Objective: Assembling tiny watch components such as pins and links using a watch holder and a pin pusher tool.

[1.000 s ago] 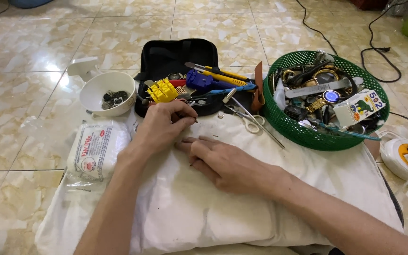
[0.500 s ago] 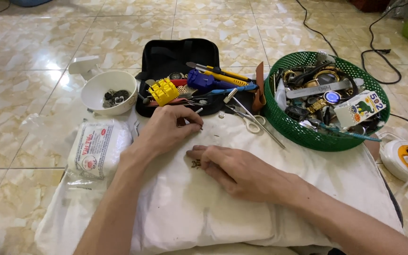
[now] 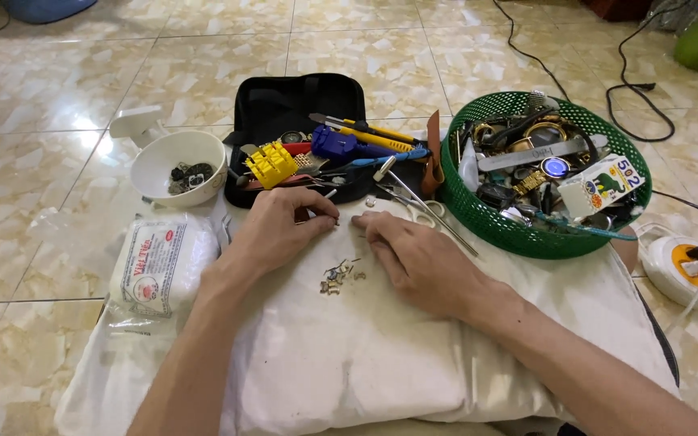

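Two bare hands work over a white cloth (image 3: pixel 414 355) on a tiled floor. Left hand (image 3: pixel 280 230) has fingers curled, tips pressed together on what looks like a thin metal tool (image 3: pixel 326 196), tiny, hard to confirm. Right hand (image 3: pixel 414 258) lies palm down, fingers nearly flat on the cloth, tips just beside the left's; whether it pins anything underneath can't be told. Small metal parts (image 3: pixel 339 274) sit loose on the cloth between both hands, nearer the wrists than the fingertips, touching neither hand. Step in hand, as a judgement: sorting or fitting small watch-type bits w/ a fine tool, prob. mid-way. Next move would call for a precise pinch and steady hand, since the bits are light and could scatter or roll into cloth folds. Around: black tool case (image 3: pixel 296 121) w/ yellow block (image 3: pixel 270 164), white bowl (image 3: pixel 178 165) holding dark bits, green basket (image 3: pixel 547 173) full of watches and straps, scissors (image 3: pixel 422 208), white packet (image 3: pixel 159 262) at left. Hidden: left fingertips cover what's gripped; exact kind of parts too small to tell; forearms cut off at the bottom edge.
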